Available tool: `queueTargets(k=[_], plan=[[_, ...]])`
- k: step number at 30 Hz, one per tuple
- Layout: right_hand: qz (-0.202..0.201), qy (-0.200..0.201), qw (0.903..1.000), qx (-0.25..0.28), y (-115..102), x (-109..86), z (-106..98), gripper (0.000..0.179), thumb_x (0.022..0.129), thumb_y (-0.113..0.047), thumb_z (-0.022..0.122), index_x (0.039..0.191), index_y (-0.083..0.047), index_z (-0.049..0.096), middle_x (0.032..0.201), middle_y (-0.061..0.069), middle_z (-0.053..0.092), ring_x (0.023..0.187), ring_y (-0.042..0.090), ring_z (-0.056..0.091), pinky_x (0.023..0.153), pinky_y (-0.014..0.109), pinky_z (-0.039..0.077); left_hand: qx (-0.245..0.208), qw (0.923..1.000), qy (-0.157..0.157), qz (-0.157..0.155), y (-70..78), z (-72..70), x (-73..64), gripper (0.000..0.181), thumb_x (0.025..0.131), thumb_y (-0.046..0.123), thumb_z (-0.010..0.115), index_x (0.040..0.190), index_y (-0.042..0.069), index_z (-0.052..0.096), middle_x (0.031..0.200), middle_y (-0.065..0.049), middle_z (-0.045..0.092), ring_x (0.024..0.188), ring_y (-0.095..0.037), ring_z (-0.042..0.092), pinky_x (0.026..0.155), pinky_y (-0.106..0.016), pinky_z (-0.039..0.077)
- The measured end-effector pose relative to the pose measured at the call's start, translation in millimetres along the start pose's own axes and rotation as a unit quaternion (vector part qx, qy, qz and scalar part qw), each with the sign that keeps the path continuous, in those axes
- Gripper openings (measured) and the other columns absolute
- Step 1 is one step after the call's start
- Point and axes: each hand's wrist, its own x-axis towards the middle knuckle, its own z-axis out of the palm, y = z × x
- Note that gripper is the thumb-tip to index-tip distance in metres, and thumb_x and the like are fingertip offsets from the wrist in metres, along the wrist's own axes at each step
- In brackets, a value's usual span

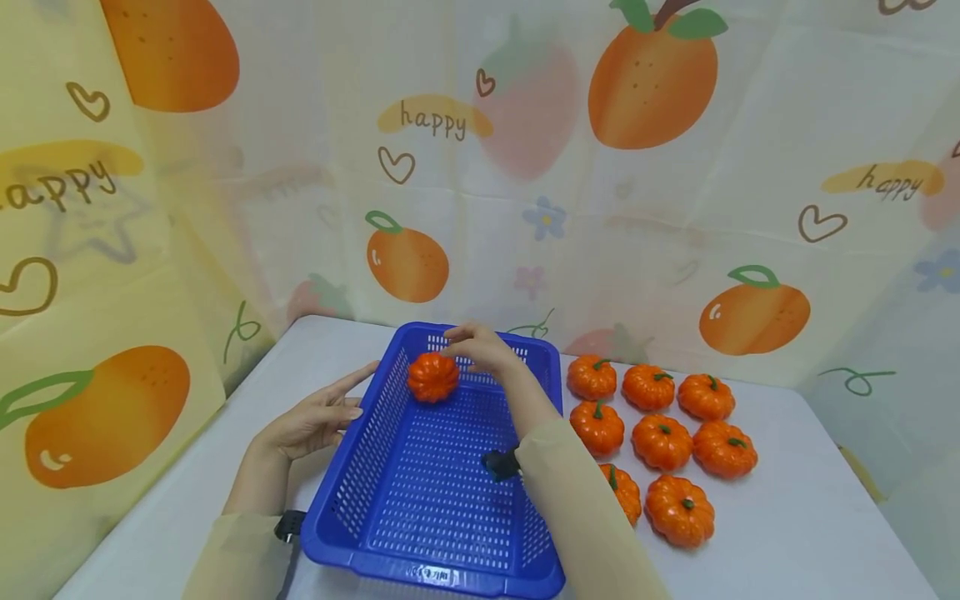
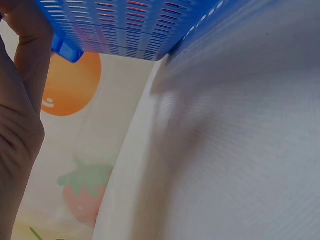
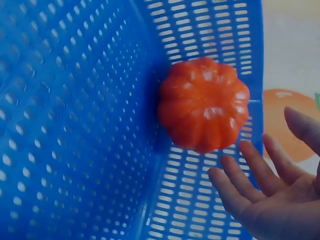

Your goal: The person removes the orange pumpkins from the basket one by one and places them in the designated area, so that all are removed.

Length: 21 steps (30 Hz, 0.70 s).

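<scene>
A blue plastic basket (image 1: 442, 492) with slotted walls stands in front of me. In its far left corner lies a small orange pumpkin (image 1: 432, 377), its ribbed, stemless side showing. My right hand (image 1: 483, 350) is over the far end of the basket, just right of the pumpkin. The right wrist view shows this hand's fingers (image 3: 255, 170) spread and apart from the pumpkin (image 3: 204, 105), with nothing held. Along the basket's left wall is my left hand (image 1: 315, 421), its index finger extended and fingertips right at the rim. The left wrist view shows it beside the basket's outer wall (image 2: 115, 30).
Several orange pumpkins (image 1: 662, 442) with green stems sit in rough rows on the white table (image 1: 795, 517), right of the basket. My right forearm overlaps part of the basket's right wall. A fruit-printed cloth (image 1: 525, 242) hangs behind the table and along its left side.
</scene>
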Motion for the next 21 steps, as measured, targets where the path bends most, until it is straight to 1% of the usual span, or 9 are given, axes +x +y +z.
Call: queueTargets(k=[1, 4, 8, 12, 15, 18, 21], plan=[[-0.001, 0.002, 1.0, -0.009, 1, 0.9, 1, 0.05, 0.088, -0.015, 0.069, 0.136, -0.006, 0.056, 0.141, 0.016, 0.056, 0.135, 0.034, 0.049, 0.114, 0.057, 0.041, 0.0, 1.0, 0.001, 0.0, -0.1, -0.1, 0.1, 0.072, 0.102, -0.005, 0.032, 0.16, 0.018, -0.002, 0.118, -0.005, 0.071, 0.075, -0.007, 0.07, 0.072, -0.021, 0.061], [-0.012, -0.002, 0.9981, -0.06, 3, 4.0, 6, 0.052, 0.086, -0.015, 0.07, 0.136, -0.006, 0.057, 0.139, 0.017, 0.058, 0.131, 0.035, 0.052, 0.111, 0.054, 0.046, 0.001, 0.9999, 0.008, -0.006, -0.4, -0.2, 0.0, 0.072, 0.102, -0.005, 0.032, 0.16, 0.019, -0.002, 0.116, -0.005, 0.072, 0.073, -0.006, 0.069, 0.071, -0.021, 0.061], [-0.02, -0.024, 0.9927, -0.116, 8, 6.8, 10, 0.06, 0.084, -0.014, 0.073, 0.14, -0.007, 0.053, 0.142, 0.018, 0.056, 0.131, 0.035, 0.053, 0.107, 0.051, 0.05, 0.001, 0.9998, 0.017, -0.011, -0.8, -0.2, -0.3, 0.071, 0.102, -0.006, 0.031, 0.16, 0.019, -0.002, 0.115, -0.005, 0.072, 0.072, -0.007, 0.069, 0.07, -0.021, 0.061], [-0.016, -0.057, 0.9873, -0.148, 11, 7.6, 12, 0.067, 0.084, -0.012, 0.073, 0.145, -0.006, 0.046, 0.146, 0.019, 0.051, 0.132, 0.036, 0.052, 0.105, 0.051, 0.052, 0.004, 0.9998, 0.017, -0.009, -0.7, -0.1, 0.0, 0.072, 0.102, -0.005, 0.032, 0.16, 0.019, -0.002, 0.115, -0.005, 0.072, 0.073, -0.007, 0.069, 0.07, -0.022, 0.061], [-0.009, -0.075, 0.9824, -0.171, 12, 6.8, 14, 0.069, 0.086, -0.015, 0.071, 0.147, -0.004, 0.042, 0.147, 0.02, 0.049, 0.131, 0.036, 0.053, 0.103, 0.051, 0.053, 0.004, 0.9999, 0.009, -0.005, -0.3, -0.4, 0.3, 0.072, 0.102, -0.005, 0.032, 0.16, 0.019, -0.003, 0.115, -0.005, 0.072, 0.074, -0.007, 0.069, 0.071, -0.022, 0.061], [0.008, -0.086, 0.9795, -0.182, 12, 5.3, 15, 0.069, 0.088, -0.018, 0.072, 0.148, -0.004, 0.04, 0.148, 0.019, 0.047, 0.132, 0.036, 0.052, 0.102, 0.052, 0.053, 0.003, 1.0, 0.001, -0.001, -0.2, -0.8, 0.4, 0.072, 0.102, -0.005, 0.031, 0.16, 0.018, -0.004, 0.116, -0.005, 0.071, 0.074, -0.007, 0.069, 0.071, -0.022, 0.061], [0.023, -0.094, 0.9765, -0.193, 13, 3.7, 16, 0.07, 0.088, -0.021, 0.072, 0.148, -0.002, 0.039, 0.149, 0.02, 0.046, 0.132, 0.037, 0.052, 0.101, 0.053, 0.053, 0.002, 1.0, 0.003, -0.002, -0.2, -0.6, 0.1, 0.072, 0.102, -0.005, 0.032, 0.16, 0.018, -0.004, 0.116, -0.005, 0.071, 0.073, -0.006, 0.068, 0.07, -0.021, 0.061]])
